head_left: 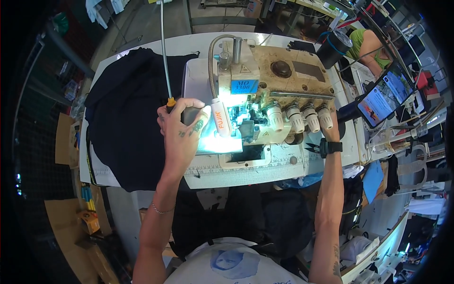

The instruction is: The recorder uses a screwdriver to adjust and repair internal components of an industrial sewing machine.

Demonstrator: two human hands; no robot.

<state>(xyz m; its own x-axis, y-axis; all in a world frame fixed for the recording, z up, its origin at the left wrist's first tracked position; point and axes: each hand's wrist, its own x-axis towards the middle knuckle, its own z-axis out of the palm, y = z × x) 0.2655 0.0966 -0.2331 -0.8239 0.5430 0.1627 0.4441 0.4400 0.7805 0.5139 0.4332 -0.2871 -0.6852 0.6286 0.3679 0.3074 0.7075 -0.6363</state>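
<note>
Cloth (127, 118), likely limp, lined the surface's (215, 179) left edge while the left hand (182, 130) clamped a rigid-looking grey piece (190, 115), best gripped by its sides, the right hand's (332, 131) hold impossible to tell!

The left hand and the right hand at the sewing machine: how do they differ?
The left hand shows its bent fingers, while the right hand's are hidden at the machine's side. The left hand is next to the lamp; the right is by the pale knobs. The right hand has a black watch at its wrist; the left has none. Both show bare skin.
</note>
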